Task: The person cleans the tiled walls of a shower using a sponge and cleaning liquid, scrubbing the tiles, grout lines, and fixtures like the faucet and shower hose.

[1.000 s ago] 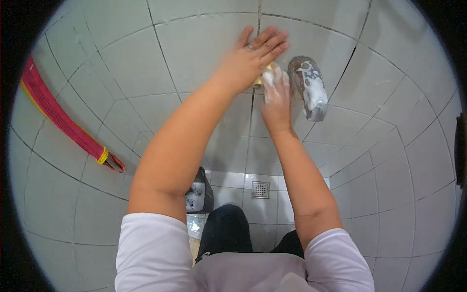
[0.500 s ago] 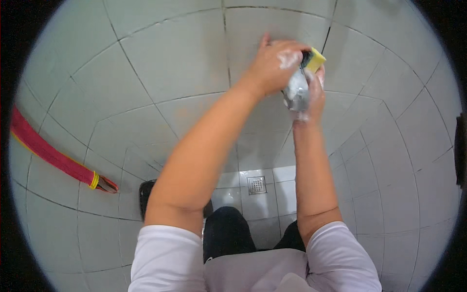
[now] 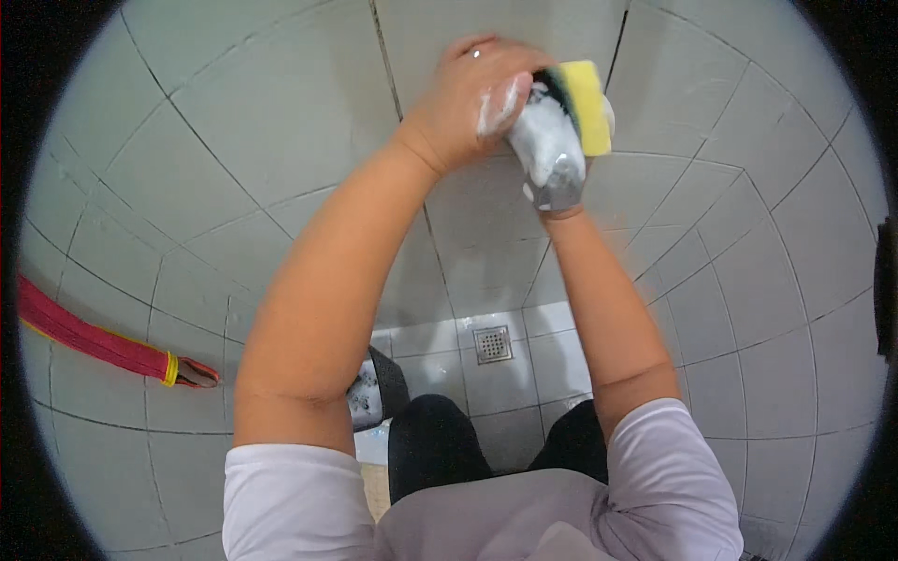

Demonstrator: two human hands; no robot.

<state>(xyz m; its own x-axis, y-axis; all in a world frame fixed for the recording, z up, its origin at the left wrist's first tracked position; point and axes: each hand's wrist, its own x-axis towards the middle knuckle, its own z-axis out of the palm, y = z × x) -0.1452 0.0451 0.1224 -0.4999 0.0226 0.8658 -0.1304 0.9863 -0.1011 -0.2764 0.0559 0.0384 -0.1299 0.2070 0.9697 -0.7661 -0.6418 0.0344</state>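
Observation:
My left hand [image 3: 472,98], flecked with white foam, is raised in front of the grey tiled wall [image 3: 281,140] and closed on a yellow sponge [image 3: 586,110] with a dark green scrub side. The sponge presses on a grey foam-covered shoe [image 3: 552,154]. My right hand is mostly hidden behind that shoe and grips it from below; only its wrist [image 3: 564,217] shows. Both hands meet at the shoe near the top centre of the view.
A red strap with a yellow band [image 3: 98,343] lies at the left. Below, between my arms, are a square floor drain [image 3: 493,343] in white floor tiles and a patterned grey slipper [image 3: 371,393] by my dark trousers. A dark object [image 3: 885,285] sits at the right rim.
Both hands with the shoe and sponge have come closer and larger in view. The sponge has shifted to the far right side of the shoe, and more foam covers the shoe.

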